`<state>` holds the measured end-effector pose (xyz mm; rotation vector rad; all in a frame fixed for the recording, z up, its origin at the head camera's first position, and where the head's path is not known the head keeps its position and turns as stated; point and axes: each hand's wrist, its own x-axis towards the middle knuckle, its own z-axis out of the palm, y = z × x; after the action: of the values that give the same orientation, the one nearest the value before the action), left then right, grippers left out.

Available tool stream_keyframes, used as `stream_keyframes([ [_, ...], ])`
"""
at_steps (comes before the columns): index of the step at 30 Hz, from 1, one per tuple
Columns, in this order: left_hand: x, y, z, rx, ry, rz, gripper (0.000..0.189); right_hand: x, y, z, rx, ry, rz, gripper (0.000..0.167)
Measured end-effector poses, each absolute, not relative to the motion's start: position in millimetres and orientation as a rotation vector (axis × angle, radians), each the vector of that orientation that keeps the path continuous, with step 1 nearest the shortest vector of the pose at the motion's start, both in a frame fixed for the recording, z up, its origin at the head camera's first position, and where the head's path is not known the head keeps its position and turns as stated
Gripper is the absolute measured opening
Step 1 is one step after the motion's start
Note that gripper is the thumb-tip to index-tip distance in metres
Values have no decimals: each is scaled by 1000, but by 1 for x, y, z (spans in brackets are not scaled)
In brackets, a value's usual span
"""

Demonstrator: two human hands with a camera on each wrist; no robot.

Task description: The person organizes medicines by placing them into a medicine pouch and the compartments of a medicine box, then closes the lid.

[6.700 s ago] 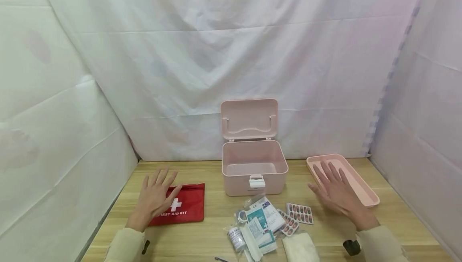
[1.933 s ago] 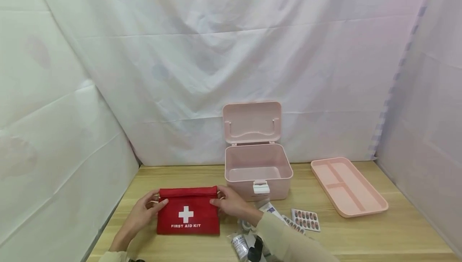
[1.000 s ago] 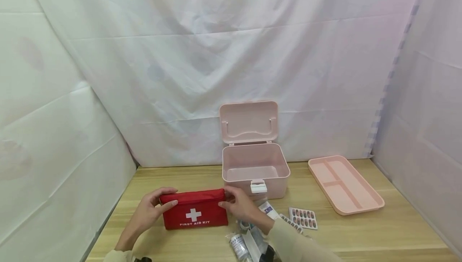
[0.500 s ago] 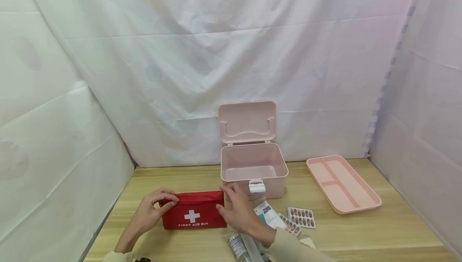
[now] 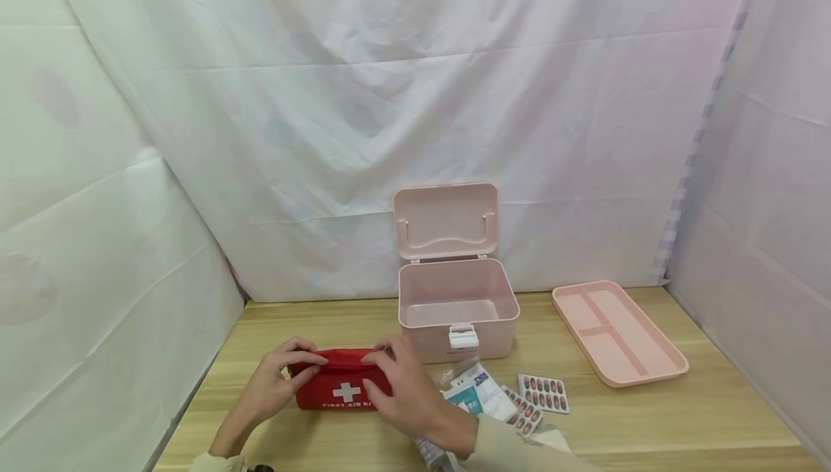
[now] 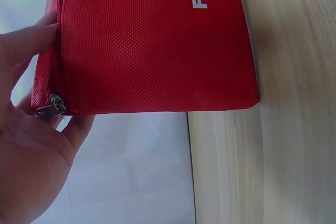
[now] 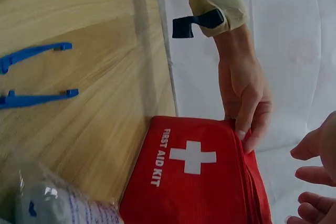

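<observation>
A red first aid pouch (image 5: 324,390) with a white cross stands tilted up on the table. My left hand (image 5: 271,384) grips its upper left corner, thumb on the front and fingers behind. In the left wrist view the pouch (image 6: 157,51) has its metal zip pull (image 6: 52,106) at that corner, beside the left hand (image 6: 31,150). My right hand (image 5: 409,392) is in front of the pouch's right part, near the top edge. In the right wrist view the right hand's fingers (image 7: 314,176) are loosely bent, apart from the pouch (image 7: 184,182).
Behind stands a pink box (image 5: 428,338) with its lid raised. A pink divided tray (image 5: 649,328) lies at the right. Packets (image 5: 483,394), blister packs (image 5: 544,392) and a wrapped bottle (image 7: 68,205) lie near my right forearm. Blue tweezers (image 7: 39,99) appear in the right wrist view.
Both hands came down to the pouch and tilted it up. Over the last half second my right hand left the upper right corner and moved left along the top edge. My left hand kept its grip.
</observation>
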<state>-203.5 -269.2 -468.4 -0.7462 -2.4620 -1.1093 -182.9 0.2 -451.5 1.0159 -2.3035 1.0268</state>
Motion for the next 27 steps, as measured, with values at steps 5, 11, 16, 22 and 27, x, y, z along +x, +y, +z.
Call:
stream_keyframes([
  [5,-203,-270,-468,-774,-2481,-1101,29,-181,-7,-448,1133,-2447,943,30],
  [11,-200,-268,-464,-797,-2527,-1044,36,-181,-12,-451,1222,-2623,699,43],
  [16,-197,-264,-459,-764,-2639,-999,40,-181,-13,-457,1286,-2580,453,50],
  [22,-196,-256,-453,-659,-2741,-892,33,-181,-14,-461,1336,-2528,407,37],
  [27,-195,-248,-450,-593,-2791,-836,27,-182,-11,-461,1399,-2577,427,31],
])
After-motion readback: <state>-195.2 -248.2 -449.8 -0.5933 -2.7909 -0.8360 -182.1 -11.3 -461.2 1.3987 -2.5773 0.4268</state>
